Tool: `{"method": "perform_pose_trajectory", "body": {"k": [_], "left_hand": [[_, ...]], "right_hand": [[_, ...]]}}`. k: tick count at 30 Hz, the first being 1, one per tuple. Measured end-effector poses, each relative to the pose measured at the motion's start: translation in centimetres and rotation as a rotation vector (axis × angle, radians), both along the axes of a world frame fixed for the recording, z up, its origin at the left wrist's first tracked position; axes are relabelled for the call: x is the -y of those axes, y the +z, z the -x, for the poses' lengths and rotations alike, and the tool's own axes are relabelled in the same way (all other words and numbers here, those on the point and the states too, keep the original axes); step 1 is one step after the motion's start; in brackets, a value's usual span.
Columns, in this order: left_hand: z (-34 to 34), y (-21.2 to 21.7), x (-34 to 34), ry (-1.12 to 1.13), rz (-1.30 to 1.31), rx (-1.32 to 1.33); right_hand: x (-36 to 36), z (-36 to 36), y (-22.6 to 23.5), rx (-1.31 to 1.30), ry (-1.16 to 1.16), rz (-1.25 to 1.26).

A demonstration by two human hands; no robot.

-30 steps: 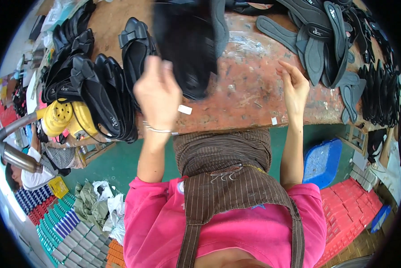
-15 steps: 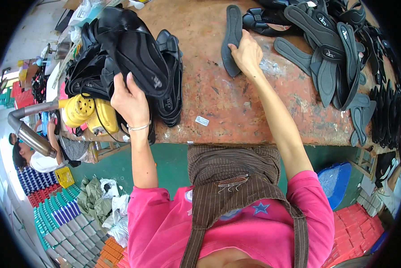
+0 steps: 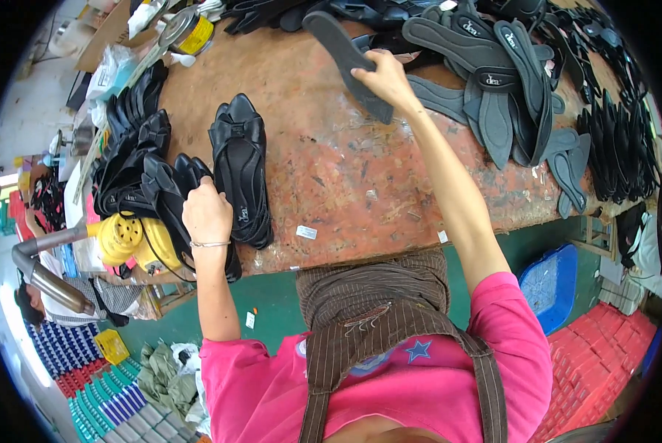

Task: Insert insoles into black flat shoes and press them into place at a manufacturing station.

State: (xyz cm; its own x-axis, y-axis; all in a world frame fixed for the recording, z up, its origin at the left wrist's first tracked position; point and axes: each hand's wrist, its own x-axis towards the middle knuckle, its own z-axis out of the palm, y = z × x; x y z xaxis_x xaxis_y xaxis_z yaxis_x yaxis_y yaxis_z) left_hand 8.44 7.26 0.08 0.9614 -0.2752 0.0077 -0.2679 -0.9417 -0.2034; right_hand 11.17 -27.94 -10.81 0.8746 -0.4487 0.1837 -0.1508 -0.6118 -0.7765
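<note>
My right hand (image 3: 386, 80) is closed on a dark grey insole (image 3: 346, 63) and holds it tilted above the worn table, near a heap of similar insoles (image 3: 493, 103). On the left, my left hand (image 3: 208, 213) is closed at a black flat shoe (image 3: 167, 184) with a bow, which rests among other shoes. Its fingertips are mostly hidden from above. Just right of that hand lies a pair of black bow flats (image 3: 241, 159), toes pointing away. More black shoes (image 3: 128, 144) line the table's left edge.
A yellow heat blower (image 3: 135, 240) with a grey metal nozzle (image 3: 54, 280) stands at the near left edge. A tin (image 3: 187, 33) sits at the far left. Stacked black pieces (image 3: 615, 151) are at the right. A blue bin (image 3: 551, 288) stands on the floor.
My left hand has lowered toward the near edge, and the shoe it held up is down among the others. My right hand has moved left with the insole, which is now tilted more.
</note>
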Motion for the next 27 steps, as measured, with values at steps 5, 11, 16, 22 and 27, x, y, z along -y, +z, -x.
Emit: {"method": "perform_pose_trajectory", "body": {"k": [5, 11, 16, 22, 27], "left_hand": [[2.6, 0.9, 2.0, -0.05, 0.23, 0.227], [6.5, -2.6, 6.4, -0.848, 0.413, -0.29], [9.4, -6.7, 8.7, -0.82, 0.3, -0.497], [11.8, -9.6, 10.3, -0.677, 0.58, -0.322], [15.5, -10.3, 9.9, -0.733, 0.826, -0.282]], "right_hand": [[-1.9, 5.8, 0.6, 0.049, 0.236, -0.141], [-3.2, 20.5, 2.9, -0.203, 0.328, -0.477], [-0.8, 28.4, 4.8, 0.113, -0.093, -1.306], [-0.9, 28.8, 4.4, 0.186, 0.007, -1.081], [-3.2, 25.2, 5.3, -0.092, 0.371, 0.23]]}}
